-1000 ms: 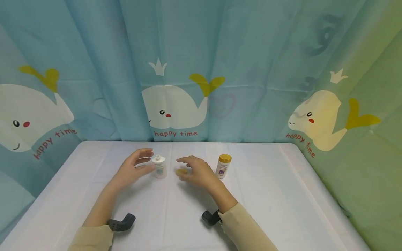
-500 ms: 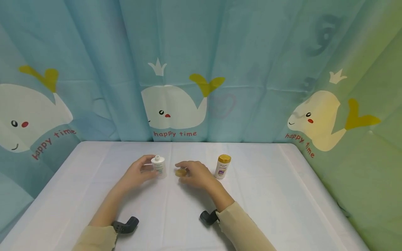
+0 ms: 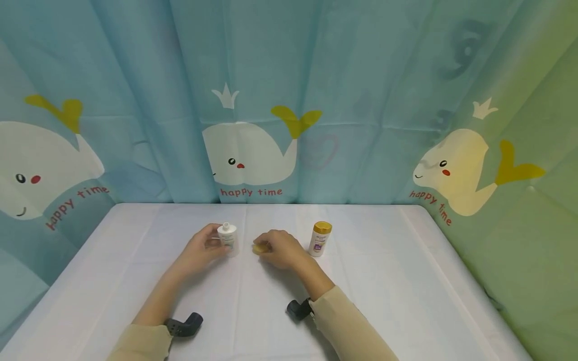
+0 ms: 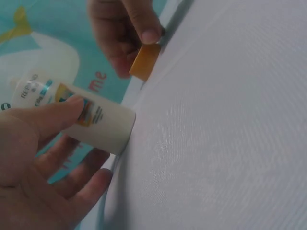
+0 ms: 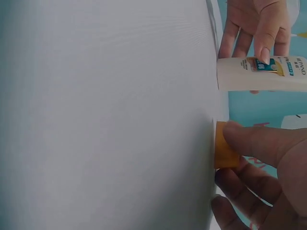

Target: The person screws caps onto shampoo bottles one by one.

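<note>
An uncapped white bottle [image 3: 228,239] with a small white nozzle stands upright on the white table, its printed label showing in both wrist views. My left hand [image 3: 201,250] holds it from the left, the thumb on the label and the fingers behind. A short way to the right, a gold cap [image 5: 224,146] sits on the tabletop. My right hand [image 3: 282,249] pinches that cap between thumb and fingers, and part of it is hidden by them in the head view. Behind the right hand stands a second white bottle [image 3: 319,240] with a gold cap on, untouched.
The white cloth-covered table [image 3: 388,296] ends at a back edge just beyond the bottles. A blue and green curtain [image 3: 361,100] printed with whales hangs behind it and along both sides. Dark wrist cameras [image 3: 185,325] sit on both forearms.
My left hand has moved right and closed around the uncapped bottle. My right hand's fingers have come together on the gold cap. The second bottle has stayed in place.
</note>
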The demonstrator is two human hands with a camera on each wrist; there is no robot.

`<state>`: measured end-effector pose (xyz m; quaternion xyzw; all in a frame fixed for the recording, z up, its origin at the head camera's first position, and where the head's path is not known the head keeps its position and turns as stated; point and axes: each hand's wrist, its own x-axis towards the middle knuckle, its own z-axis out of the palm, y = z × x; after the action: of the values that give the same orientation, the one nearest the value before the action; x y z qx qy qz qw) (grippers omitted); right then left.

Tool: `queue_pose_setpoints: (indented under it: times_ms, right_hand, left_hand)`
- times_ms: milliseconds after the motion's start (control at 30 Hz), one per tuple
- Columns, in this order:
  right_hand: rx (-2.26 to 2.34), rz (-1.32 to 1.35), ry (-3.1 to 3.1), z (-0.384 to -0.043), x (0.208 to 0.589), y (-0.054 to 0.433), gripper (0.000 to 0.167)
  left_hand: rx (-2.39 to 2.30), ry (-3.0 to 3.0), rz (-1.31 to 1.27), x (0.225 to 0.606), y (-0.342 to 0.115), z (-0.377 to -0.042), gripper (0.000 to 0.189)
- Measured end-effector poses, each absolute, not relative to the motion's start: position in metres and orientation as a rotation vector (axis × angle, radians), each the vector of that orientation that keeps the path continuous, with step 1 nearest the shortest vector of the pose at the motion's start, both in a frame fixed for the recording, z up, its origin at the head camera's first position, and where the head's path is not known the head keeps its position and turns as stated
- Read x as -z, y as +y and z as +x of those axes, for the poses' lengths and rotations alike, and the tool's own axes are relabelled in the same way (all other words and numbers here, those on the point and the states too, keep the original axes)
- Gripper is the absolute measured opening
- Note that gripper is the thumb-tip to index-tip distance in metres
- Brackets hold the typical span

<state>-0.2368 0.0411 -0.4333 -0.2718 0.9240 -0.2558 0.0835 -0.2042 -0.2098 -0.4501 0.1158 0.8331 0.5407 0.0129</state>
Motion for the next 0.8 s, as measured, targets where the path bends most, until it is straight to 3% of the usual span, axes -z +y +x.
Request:
queue_pose_setpoints:
  times_ms: [467,800]
  right_hand:
    - [0.956,-0.84,2.784,-0.23,0.437,0.053,0.021]
    - [1.286,-0.948,2.715,-0.215,0.416,0.075,0.025]
  left_hand:
    - [-1.695,2.604,0.369,0.459,-0.2,-0.202,0.037]
    - [-1.703,2.514,0.472,0.442,-0.185,-0.196,0.038]
